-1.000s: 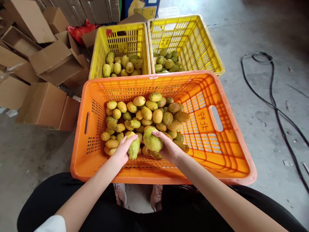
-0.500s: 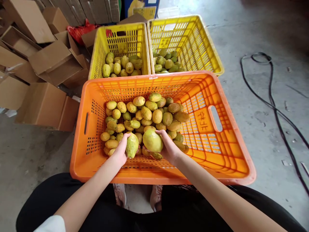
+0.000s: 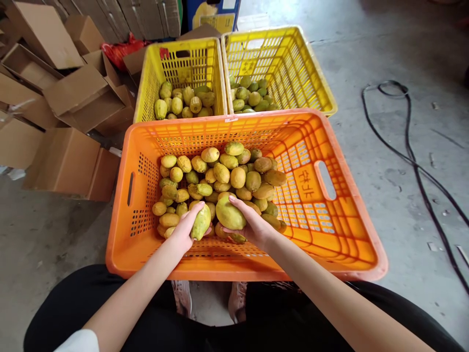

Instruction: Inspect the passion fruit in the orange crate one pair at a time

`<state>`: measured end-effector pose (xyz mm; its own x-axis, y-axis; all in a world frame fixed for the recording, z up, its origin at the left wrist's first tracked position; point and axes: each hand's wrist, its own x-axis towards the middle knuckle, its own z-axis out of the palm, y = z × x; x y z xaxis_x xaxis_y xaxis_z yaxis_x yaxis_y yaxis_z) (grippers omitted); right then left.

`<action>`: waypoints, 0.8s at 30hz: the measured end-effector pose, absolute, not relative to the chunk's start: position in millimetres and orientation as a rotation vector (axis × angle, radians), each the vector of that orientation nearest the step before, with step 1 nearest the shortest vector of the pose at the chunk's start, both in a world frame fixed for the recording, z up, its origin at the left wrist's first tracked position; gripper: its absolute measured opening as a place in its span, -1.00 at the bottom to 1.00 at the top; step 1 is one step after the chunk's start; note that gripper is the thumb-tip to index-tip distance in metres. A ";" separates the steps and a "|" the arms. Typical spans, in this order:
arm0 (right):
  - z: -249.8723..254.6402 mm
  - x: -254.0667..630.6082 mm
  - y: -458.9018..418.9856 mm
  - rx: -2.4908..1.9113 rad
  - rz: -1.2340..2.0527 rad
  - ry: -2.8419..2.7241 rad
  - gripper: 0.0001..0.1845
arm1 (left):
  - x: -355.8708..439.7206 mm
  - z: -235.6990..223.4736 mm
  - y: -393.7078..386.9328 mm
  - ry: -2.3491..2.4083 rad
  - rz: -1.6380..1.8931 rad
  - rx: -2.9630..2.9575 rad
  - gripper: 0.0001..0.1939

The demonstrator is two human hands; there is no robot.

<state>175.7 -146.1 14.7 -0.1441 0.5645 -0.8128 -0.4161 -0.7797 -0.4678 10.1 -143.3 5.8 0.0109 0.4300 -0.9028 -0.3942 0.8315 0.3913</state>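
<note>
My left hand (image 3: pixel 186 229) is closed around a yellow-green papaya (image 3: pixel 201 222), thumb along its upper side. A rounder, smoother green papaya (image 3: pixel 230 213) sits in my right hand (image 3: pixel 256 227), with the thumb on top and fingers beneath it. Both hands are over the near part of an orange plastic crate (image 3: pixel 351 244), a short gap between the two fruits. Below and beyond them lies a pile of yellow and greenish papayas (image 3: pixel 222 173), heaped in the crate's left and middle.
Behind the orange crate stand a left yellow crate (image 3: pixel 149 80) and a right yellow crate (image 3: pixel 311 73), each holding greenish fruit. Cardboard boxes (image 3: pixel 66 156) are piled at the left, near a red plastic bag (image 3: pixel 122 51). A black cable (image 3: pixel 412 154) lies on the floor at right.
Both hands have turned the fruits slightly in their grip. My right thumb now reaches further over the top of its papaya. The pile looks unchanged.
</note>
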 end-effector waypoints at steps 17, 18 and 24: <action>17.3 175.9 -142.1 -1.644 1.911 -0.065 -0.74 | 10.1 -3.1 -142.4 1.503 0.633 0.088 -0.82; 17.8 175.9 -141.8 -1.646 1.910 -0.055 -0.74 | 10.5 -3.4 -142.5 1.503 0.630 0.095 -0.81; 19.1 173.2 -140.6 -1.574 1.931 -0.029 -0.80 | 12.1 -4.6 -143.9 1.446 0.673 0.042 -0.83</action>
<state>173.2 -140.6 19.1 -0.0790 0.4826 -0.8723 -0.4561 -0.7955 -0.3989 12.1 -143.9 -4.6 -0.0241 0.4461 -0.8947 -0.3971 0.8170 0.4181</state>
